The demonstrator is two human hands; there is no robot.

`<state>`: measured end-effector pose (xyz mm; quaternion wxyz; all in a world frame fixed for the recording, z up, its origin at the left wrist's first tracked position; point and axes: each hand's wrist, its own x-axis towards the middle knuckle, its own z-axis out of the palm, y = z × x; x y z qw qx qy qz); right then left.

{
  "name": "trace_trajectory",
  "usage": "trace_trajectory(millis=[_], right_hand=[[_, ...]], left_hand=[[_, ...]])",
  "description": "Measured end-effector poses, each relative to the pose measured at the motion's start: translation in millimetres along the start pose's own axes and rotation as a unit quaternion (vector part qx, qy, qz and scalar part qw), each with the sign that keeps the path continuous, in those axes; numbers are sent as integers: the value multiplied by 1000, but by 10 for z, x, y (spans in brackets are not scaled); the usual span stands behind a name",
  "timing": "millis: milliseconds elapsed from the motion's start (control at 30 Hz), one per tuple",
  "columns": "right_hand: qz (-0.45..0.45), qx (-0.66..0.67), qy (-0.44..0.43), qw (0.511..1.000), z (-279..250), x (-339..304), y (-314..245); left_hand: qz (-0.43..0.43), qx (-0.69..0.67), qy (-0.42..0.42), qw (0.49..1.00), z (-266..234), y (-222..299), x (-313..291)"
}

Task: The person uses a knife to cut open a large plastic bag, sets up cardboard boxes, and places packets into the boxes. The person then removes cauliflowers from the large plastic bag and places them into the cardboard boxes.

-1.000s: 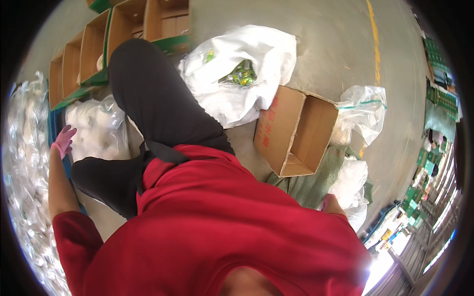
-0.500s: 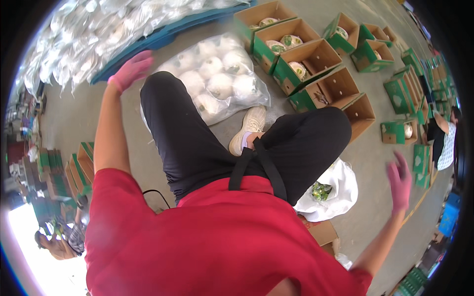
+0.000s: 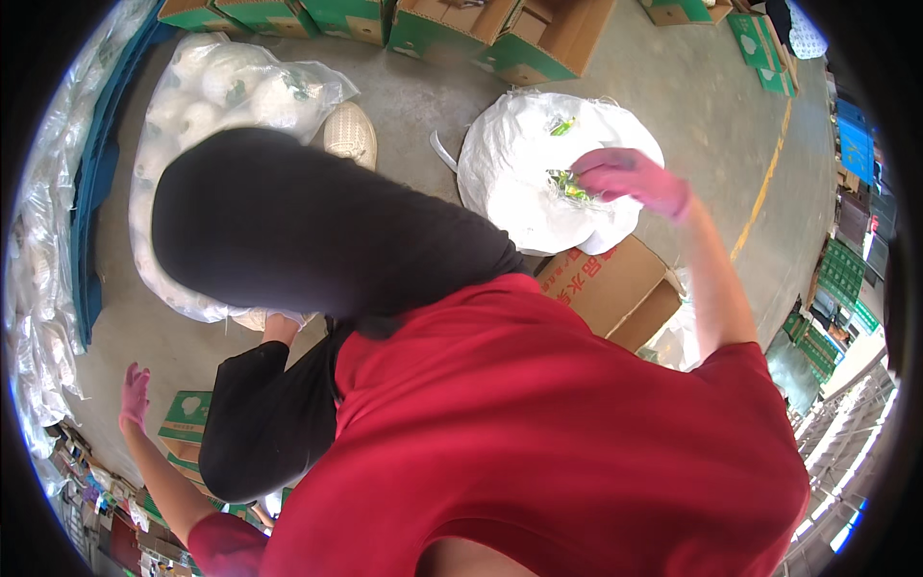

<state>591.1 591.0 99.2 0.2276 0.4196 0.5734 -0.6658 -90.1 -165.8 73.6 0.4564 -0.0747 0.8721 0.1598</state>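
Note:
My right hand (image 3: 630,183), in a pink glove, hovers over the opening of a white sack (image 3: 495,183) on the floor. Its fingers reach toward small green-and-yellow pieces (image 3: 565,187) lying inside; they look slightly parted and somewhat blurred, and I see nothing held. Far out at the lower left, my left hand (image 3: 136,396), also gloved in pink, is raised with its fingers apart and nothing in them. A clear plastic bag (image 3: 231,87) packed with pale round fruits, like trimmed coconuts, lies beyond my black-trousered leg, which hides part of it.
Green-and-brown cartons (image 3: 447,34) stand in a row along the top. Beside the sack sits an open brown carton (image 3: 611,288). A blue pallet (image 3: 88,221) with plastic-wrapped goods (image 3: 43,279) runs down the left. Another green carton (image 3: 185,415) stands near my left arm.
My body and view have turned right, toward the white sack. My right hand has moved from out at the side to over the sack's opening. My left hand remains stretched outward.

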Motion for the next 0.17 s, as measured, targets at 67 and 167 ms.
trace_trajectory(millis=[67, 167], right_hand=[[-46, -62, 1, 997, 397, 534, 132], [-141, -110, 34, 983, 1083, 1536, 273]], left_hand=[[56, 75, 43, 995, -11, -5, 296], [128, 4, 1, 992, 635, 318, 510]])
